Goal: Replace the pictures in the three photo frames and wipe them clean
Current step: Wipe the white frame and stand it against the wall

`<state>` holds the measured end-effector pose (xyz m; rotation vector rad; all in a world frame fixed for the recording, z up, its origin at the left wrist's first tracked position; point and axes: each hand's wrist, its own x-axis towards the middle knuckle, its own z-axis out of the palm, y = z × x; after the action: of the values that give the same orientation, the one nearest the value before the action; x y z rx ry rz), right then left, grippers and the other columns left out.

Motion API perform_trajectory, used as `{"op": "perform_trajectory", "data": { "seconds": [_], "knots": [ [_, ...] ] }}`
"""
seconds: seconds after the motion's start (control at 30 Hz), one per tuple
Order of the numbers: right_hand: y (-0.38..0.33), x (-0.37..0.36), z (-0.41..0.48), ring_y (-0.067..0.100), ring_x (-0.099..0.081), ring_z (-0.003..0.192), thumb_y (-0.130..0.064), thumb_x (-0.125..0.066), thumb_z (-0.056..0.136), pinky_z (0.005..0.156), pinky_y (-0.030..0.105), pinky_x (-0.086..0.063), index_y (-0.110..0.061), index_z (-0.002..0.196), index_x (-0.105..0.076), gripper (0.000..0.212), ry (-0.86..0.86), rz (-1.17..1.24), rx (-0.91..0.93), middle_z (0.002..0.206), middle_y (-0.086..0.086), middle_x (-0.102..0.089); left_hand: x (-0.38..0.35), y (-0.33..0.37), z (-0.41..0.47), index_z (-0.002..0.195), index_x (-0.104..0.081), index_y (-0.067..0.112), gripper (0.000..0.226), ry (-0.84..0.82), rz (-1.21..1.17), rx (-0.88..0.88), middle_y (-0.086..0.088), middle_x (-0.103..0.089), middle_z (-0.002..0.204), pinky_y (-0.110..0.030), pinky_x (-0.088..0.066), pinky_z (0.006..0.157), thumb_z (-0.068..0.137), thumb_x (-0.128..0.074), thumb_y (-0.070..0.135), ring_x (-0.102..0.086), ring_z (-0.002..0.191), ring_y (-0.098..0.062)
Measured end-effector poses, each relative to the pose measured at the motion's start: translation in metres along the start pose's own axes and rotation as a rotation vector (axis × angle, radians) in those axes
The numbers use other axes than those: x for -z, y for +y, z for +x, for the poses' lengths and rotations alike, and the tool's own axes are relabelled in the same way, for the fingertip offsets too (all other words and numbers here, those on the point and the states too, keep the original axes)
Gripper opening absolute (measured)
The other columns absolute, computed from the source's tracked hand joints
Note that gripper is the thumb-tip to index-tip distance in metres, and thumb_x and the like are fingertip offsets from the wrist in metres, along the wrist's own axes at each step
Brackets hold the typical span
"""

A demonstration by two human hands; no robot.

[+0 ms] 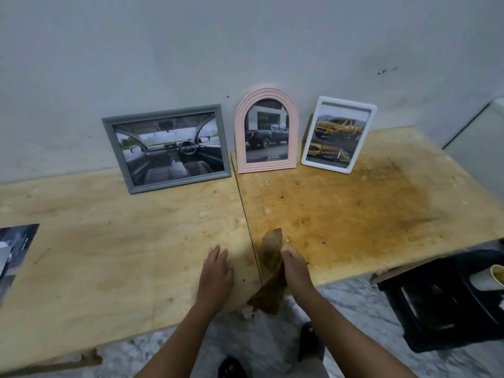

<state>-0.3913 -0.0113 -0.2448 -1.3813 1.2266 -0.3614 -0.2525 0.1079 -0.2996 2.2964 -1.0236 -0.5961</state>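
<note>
Three frames [266, 132] beyond right hand [296, 266] (with cloth [270, 257])

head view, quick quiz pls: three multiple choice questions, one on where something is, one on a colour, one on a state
1. Where does the pink arched frame stand?
A. far left of the row
B. lying flat in front
C. middle of the row

2. What colour is the truck pictured in the white frame?
A. red
B. yellow
C. green

3. What is the right hand doing?
A. gripping a brown cloth
B. resting empty
C. lifting a frame

Answers:
1 C, the grey frame is on its left and the white frame on its right.
2 B, the truck is plainly yellow.
3 A, its fingers curl round the cloth.
</note>
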Motion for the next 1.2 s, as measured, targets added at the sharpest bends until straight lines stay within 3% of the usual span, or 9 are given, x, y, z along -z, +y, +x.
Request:
{"op": "perform_trajectory", "data": {
  "seconds": [0.1,0.17,0.3,0.5,0.57,0.73,0.83,0.97,1.2],
  "knots": [
    [-0.015,-0.003,0.011,0.025,-0.057,0.101,-0.026,-0.038,0.100,0.092,0.039,-0.046,-0.008,0.102,-0.061,0.029,-0.049,0.199,-0.054,0.102,0.011,-0.062,0.016,0.038,-0.006,0.117,-0.060,0.009,0.028,-0.082,-0.460,0.165,-0.013,-0.060,0.121,-0.031,-0.043,0.094,0.098,-0.044,0.022,-0.054,0.114,-0.027],
    [-0.036,-0.007,0.016,0.029,-0.054,0.117,-0.030,-0.041,0.098,0.104,0.048,-0.040,-0.009,0.115,-0.059,0.033,-0.042,0.351,-0.066,0.121,0.014,-0.060,0.034,0.069,-0.006,0.105,-0.064,0.013,0.030,-0.223,-0.705,0.240,-0.010,-0.065,0.102,-0.032,-0.049,0.084,0.100,-0.039,0.030,-0.061,0.098,-0.026],
    [-0.109,-0.006,0.010,0.033,-0.059,0.108,-0.019,-0.038,0.100,0.100,0.048,-0.044,-0.017,0.088,-0.062,0.028,0.027,0.464,0.085,0.105,0.018,-0.065,0.081,0.110,0.001,0.110,-0.062,0.011,0.027,-0.319,-0.789,0.079,-0.003,-0.063,0.097,-0.021,-0.050,0.074,0.098,-0.044,0.028,-0.062,0.083,-0.011],
    [-0.208,-0.001,-0.001,0.027,-0.058,0.099,-0.017,-0.034,0.102,0.093,0.045,-0.046,-0.013,0.090,-0.057,0.025,-0.061,0.590,0.299,0.101,0.013,-0.062,0.151,0.147,0.033,0.132,-0.046,0.020,0.052,0.010,-0.638,-0.109,0.006,-0.050,0.126,-0.024,-0.041,0.097,0.086,-0.063,0.038,-0.048,0.116,-0.008],
    [-0.235,-0.004,-0.010,0.027,-0.059,0.097,-0.019,-0.037,0.101,0.090,0.044,-0.047,-0.016,0.090,-0.057,0.023,-0.048,0.520,0.422,0.099,0.011,-0.062,0.178,0.158,0.039,0.119,-0.056,0.016,0.039,0.011,-0.672,-0.178,0.004,-0.059,0.116,-0.031,-0.044,0.098,0.087,-0.062,0.037,-0.054,0.109,-0.010],
    [-0.270,-0.009,-0.028,0.008,-0.055,0.081,-0.016,-0.038,0.100,0.068,0.022,-0.044,-0.010,0.103,-0.055,0.018,0.040,0.368,0.664,0.088,-0.007,-0.057,0.220,0.170,0.026,0.076,-0.054,0.015,0.024,0.059,-0.730,-0.304,-0.001,-0.052,0.073,-0.026,-0.039,0.065,0.094,-0.054,0.031,-0.048,0.068,-0.012],
    [-0.270,-0.016,-0.029,0.012,-0.057,0.085,-0.021,-0.040,0.100,0.068,0.025,-0.045,-0.011,0.109,-0.054,0.019,-0.033,0.392,0.595,0.097,0.000,-0.060,0.233,0.170,0.018,0.079,-0.053,0.017,0.021,0.114,-0.918,-0.278,0.005,-0.059,0.071,-0.020,-0.045,0.058,0.095,-0.051,0.031,-0.055,0.063,-0.007],
    [-0.260,-0.026,-0.030,0.012,-0.056,0.068,-0.025,-0.051,0.096,0.057,0.025,-0.042,-0.016,0.116,-0.047,0.022,-0.276,0.429,0.364,0.087,0.003,-0.059,0.246,0.160,0.017,0.087,-0.056,0.016,0.018,0.261,-1.020,-0.211,0.001,-0.063,0.079,-0.029,-0.049,0.067,0.094,-0.053,0.032,-0.059,0.073,-0.014],
    [-0.261,-0.030,-0.037,0.022,-0.062,0.088,-0.018,-0.063,0.088,0.072,0.029,-0.054,-0.011,0.112,-0.052,0.027,-0.461,0.466,0.223,0.108,0.010,-0.060,0.265,0.141,0.017,0.077,-0.058,0.021,0.018,0.321,-0.978,-0.179,0.000,-0.064,0.080,-0.032,-0.049,0.071,0.093,-0.055,0.027,-0.058,0.078,-0.016]
  ]
}}
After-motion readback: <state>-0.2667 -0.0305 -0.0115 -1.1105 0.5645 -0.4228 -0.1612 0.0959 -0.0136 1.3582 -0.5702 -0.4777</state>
